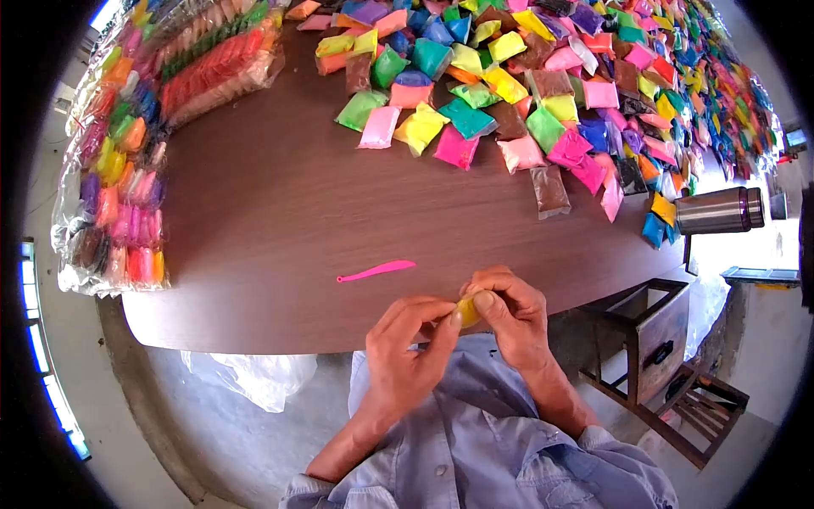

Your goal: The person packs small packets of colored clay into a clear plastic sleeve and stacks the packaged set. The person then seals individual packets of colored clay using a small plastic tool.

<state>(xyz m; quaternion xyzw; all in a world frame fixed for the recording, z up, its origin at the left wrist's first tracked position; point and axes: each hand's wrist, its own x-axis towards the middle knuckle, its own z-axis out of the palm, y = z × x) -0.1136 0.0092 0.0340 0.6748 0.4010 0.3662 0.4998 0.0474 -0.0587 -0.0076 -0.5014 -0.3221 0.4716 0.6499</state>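
Observation:
Between my fingertips, just past the table's front edge, is a small yellow piece [468, 313], soft-looking and mostly covered by the fingers. My left hand [411, 335] pinches its left side with thumb and forefinger. On the other side my right hand [511, 312] grips it with thumb and curled fingers. Whether the piece is bare or in a wrapper I cannot make out. A pink plastic modelling knife [377, 271] lies on the tabletop just beyond my left hand, touched by neither hand.
A big heap of small colourful packets [543, 93] covers the far and right side of the brown table [280, 212]. Larger clear bags of packets [119, 204] line the left edge. A steel flask [719, 210] stands at the right. Below it is a wooden stool [653, 348].

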